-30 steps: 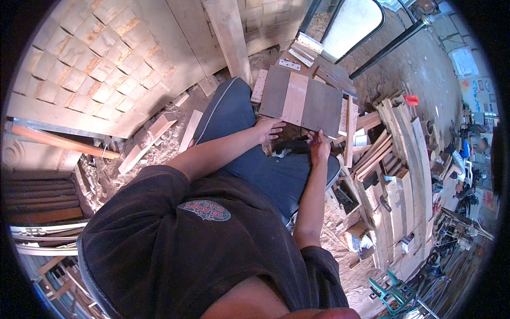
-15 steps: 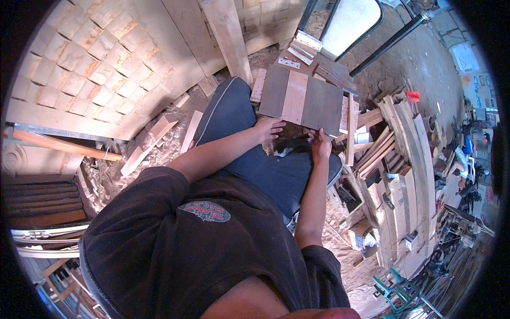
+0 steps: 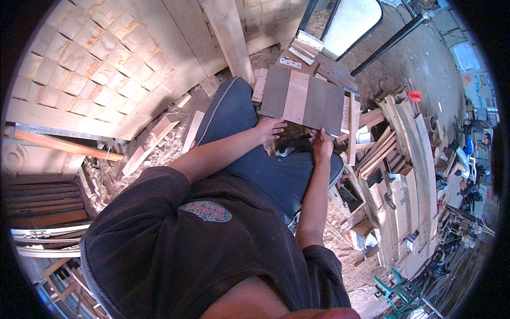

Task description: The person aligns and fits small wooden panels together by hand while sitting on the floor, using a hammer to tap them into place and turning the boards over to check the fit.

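In front of my knees lies a flat wooden panel (image 3: 324, 103), dark brown with a paler strip (image 3: 296, 98) across its middle. My left hand (image 3: 271, 130) has its fingers curled at the panel's near edge, by the pale strip. At the near right corner, my right hand (image 3: 321, 144) grips the same edge between thumb and fingers. The undersides of the fingers are partly hidden. Between my thighs, below the panel, sits a small dark and white shape (image 3: 284, 151) that I cannot make out.
Beyond the panel, a low wooden surface (image 3: 340, 77) bears a pale plate with holes (image 3: 290, 63) and wood strips (image 3: 305, 49). Stacked boards (image 3: 406, 196) stand at the right. A large panel of wooden tiles (image 3: 101, 58) leans at the left, near offcuts (image 3: 151, 143).
The panel and both hands have shifted very slightly to the right in the picture. Both hands keep the same hold at the panel's near edge.
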The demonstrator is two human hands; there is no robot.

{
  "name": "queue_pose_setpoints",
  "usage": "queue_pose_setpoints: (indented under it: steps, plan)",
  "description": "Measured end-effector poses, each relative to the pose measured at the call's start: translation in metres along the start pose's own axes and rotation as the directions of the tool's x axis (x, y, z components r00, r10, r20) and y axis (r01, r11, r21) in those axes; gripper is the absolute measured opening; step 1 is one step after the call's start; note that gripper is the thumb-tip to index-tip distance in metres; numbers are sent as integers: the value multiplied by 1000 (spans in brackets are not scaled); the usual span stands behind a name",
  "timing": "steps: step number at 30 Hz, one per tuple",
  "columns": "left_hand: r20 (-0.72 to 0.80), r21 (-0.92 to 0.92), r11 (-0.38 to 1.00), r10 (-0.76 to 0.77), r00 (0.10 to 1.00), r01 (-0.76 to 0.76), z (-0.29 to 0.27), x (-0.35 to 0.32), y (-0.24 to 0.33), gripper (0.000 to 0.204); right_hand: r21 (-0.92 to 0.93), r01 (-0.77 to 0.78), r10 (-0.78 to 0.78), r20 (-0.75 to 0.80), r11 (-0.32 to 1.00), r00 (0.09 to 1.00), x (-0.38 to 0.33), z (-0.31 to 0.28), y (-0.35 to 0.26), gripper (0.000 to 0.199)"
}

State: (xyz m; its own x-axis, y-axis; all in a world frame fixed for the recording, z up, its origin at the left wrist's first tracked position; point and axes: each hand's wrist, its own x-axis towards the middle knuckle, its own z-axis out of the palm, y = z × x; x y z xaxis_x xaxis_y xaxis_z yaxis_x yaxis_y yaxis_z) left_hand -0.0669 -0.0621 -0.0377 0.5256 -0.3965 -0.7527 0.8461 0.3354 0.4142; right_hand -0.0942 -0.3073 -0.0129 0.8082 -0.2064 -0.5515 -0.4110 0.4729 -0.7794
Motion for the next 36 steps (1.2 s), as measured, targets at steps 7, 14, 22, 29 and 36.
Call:
queue_pose_setpoints:
  steps: [7,14,22,29,36]
  plan:
    - [7,8,1000,-25,1000,25,9,-3,-1,31,-24,6,-7,-23,1000,1000,3,-7,3,29]
    - [3,-36,999,-4,1000,4,0,5,-4,36,40,-33,31,49,999,998,7,-9,3,34]
    - [-197,-312,944,44,979,-106,6,2,3,61,83,-64,59,58,995,997,12,-21,6,39]
    - [-92,-275,951,119,989,-140,-4,6,-3,68,100,-21,16,48,995,999,10,-14,11,39]
    - [-363,68,931,357,861,-358,-6,24,-14,36,141,-42,30,90,989,995,3,3,9,31]
